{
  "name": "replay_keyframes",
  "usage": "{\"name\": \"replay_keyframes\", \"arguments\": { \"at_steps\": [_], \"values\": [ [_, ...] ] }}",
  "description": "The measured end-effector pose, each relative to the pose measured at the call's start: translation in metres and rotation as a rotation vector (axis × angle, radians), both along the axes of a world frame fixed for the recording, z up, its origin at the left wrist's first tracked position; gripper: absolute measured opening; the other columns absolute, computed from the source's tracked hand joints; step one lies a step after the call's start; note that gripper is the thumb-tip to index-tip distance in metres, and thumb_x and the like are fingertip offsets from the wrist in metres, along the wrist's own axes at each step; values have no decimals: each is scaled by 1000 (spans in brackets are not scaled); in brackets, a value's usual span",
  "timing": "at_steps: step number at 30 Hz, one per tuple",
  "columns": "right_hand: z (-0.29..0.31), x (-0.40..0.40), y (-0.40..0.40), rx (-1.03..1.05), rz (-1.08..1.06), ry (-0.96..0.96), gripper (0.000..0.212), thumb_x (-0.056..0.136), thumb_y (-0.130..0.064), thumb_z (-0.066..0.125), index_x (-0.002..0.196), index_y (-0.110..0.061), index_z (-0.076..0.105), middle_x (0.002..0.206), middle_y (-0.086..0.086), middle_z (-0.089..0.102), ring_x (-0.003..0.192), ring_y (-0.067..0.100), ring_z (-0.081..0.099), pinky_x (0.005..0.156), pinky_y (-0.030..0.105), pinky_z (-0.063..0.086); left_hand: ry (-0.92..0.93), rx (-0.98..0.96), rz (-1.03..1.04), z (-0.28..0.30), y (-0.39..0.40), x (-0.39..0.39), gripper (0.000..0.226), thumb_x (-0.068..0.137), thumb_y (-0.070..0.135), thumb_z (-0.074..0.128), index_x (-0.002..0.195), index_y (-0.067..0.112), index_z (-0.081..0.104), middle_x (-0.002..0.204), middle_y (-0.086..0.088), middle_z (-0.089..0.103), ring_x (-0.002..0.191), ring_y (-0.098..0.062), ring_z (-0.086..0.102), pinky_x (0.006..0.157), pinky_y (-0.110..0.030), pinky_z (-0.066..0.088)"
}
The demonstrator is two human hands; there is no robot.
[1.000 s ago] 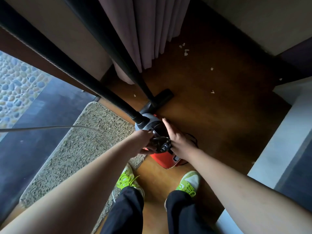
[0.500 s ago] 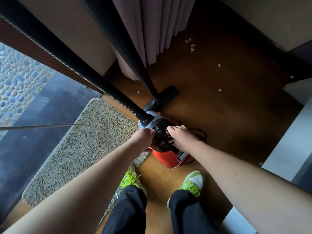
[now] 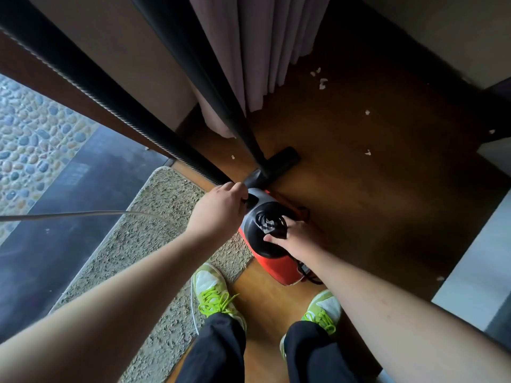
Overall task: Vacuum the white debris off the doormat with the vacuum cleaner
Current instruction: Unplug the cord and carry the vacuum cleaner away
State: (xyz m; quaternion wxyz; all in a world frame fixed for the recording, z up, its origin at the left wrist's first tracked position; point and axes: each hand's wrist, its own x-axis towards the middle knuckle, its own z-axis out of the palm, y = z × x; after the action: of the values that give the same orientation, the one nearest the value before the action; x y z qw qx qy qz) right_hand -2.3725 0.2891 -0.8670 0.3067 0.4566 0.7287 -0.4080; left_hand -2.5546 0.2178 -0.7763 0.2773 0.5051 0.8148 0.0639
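Observation:
The vacuum cleaner has a red body and a black and grey top, and it stands on the wood floor at the doormat's right edge. My left hand grips the end of the ribbed black hose where it joins the vacuum's front. My right hand lies on the right side of the black top, fingers curled at its rim. The black wand runs down to the floor nozzle just beyond the vacuum. The beige doormat lies to the left. Bits of white debris dot the wood floor; I see none on the mat.
A thin pale cable crosses the mat toward my left shoe. A black cord loops beside the vacuum. A curtain hangs ahead by the wall. A white ledge borders the right side. A pebbled surface lies far left.
My left hand has shifted forward from the vacuum's top to the hose end. My right hand has settled on the right of the black top, and the top now shows uncovered.

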Motion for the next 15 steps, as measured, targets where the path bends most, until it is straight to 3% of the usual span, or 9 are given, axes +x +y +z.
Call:
{"name": "replay_keyframes", "arguments": {
  "at_steps": [2,4,6,9,11,13,15],
  "values": [
    [1,-3,1,-25,-32,6,62,79,-62,69,129,-29,56,123,4,66,112,27,62,87,28,47,136,91,-251,1,5,-17,35,86,26,38,100,11,66,88,-8,65,81,-32,64,63,-37,51],
    [3,-7,-3,-9,-26,9,44,80,-54,67,113,-27,57,113,5,68,106,28,64,81,27,46,274,227,-455,4,10,-33,26,84,17,47,100,10,66,86,-9,64,78,-31,63,68,-38,53],
    [3,-10,-9,39,1,35,30,76,-42,61,100,-26,53,98,9,70,97,32,66,74,30,45,374,411,-600,14,22,-44,21,92,9,49,105,10,65,99,-10,66,90,-31,64,82,-40,50],
    [3,-13,-15,65,-23,69,29,74,-31,59,102,-24,55,95,11,71,95,34,66,77,32,47,564,557,-720,35,51,-49,41,102,7,28,118,6,66,120,-13,67,114,-32,62,107,-41,41],
    [0,-14,-16,88,-59,57,31,78,-29,59,108,-22,60,104,9,72,102,32,65,84,31,47,792,425,-754,50,72,-45,44,99,12,29,127,6,62,130,-13,63,124,-32,56,113,-44,37],
    [-2,-13,-20,107,-104,62,44,75,-35,56,117,-22,64,109,7,72,106,29,65,89,28,46,1019,70,-788,67,93,-39,47,98,25,33,137,7,52,140,-13,54,134,-33,46,119,-48,25],
    [-1,-12,-24,118,-146,79,50,75,-40,54,121,-24,64,110,6,72,108,28,64,90,28,45,1044,-284,-765,77,111,-31,46,98,30,41,138,9,50,138,-12,54,132,-34,44,120,-53,13]
  ]
}}
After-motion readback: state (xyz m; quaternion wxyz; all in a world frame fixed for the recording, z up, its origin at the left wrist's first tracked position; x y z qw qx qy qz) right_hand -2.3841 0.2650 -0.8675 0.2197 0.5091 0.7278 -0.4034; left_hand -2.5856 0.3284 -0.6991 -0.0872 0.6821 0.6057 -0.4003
